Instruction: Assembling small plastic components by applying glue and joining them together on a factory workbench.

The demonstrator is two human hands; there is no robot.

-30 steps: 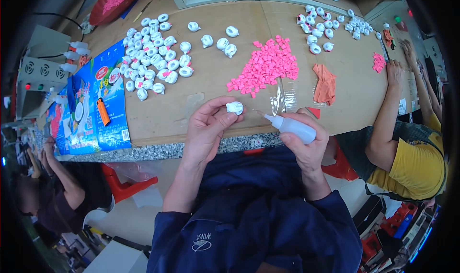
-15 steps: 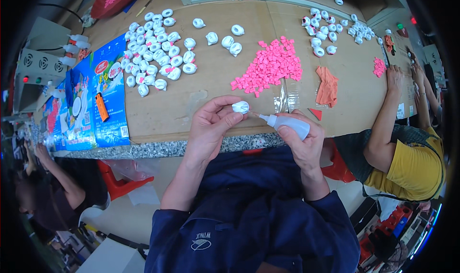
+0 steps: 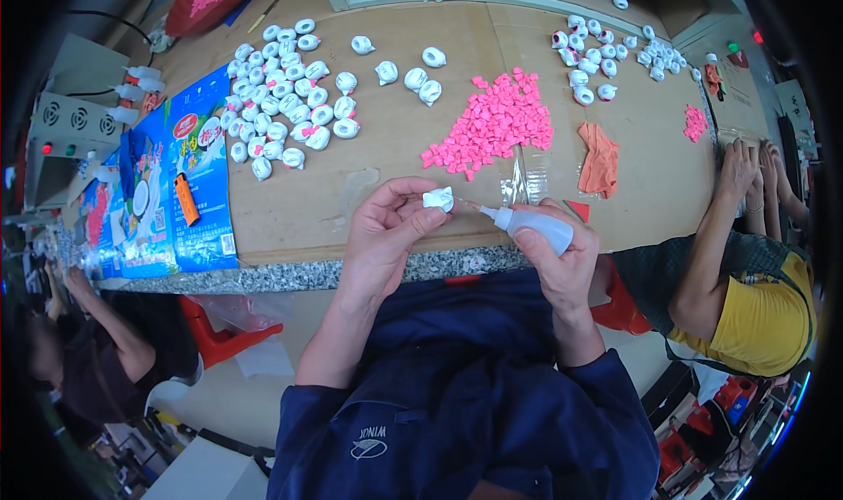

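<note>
Between the thumb and fingers of my left hand [image 3: 386,223] is a small white rounded plastic piece [image 3: 438,200], tilted. My right hand [image 3: 566,263] grips a translucent squeeze bottle [image 3: 543,228] with a thin needle nozzle. The nozzle points left at the white piece, a small gap away from it. Beyond my hands lies a heap of small pink pieces [image 3: 505,118]. To the left, many similar white pieces [image 3: 290,100] are gathered on the cardboard, some showing pink bits. Several more white pieces [image 3: 415,79] sit loosely between the two heaps.
An orange cloth [image 3: 599,159] lies right of the pink heap. On the left are a blue printed sheet [image 3: 206,228], an orange lighter [image 3: 186,200] and a vented box [image 3: 75,114]. A red bowl [image 3: 180,19] stands far left. A co-worker in yellow [image 3: 760,311] sits at right.
The white piece has turned in my left fingers. My right hand has drawn the bottle slightly right, away from it. The co-worker's hands at right have shifted.
</note>
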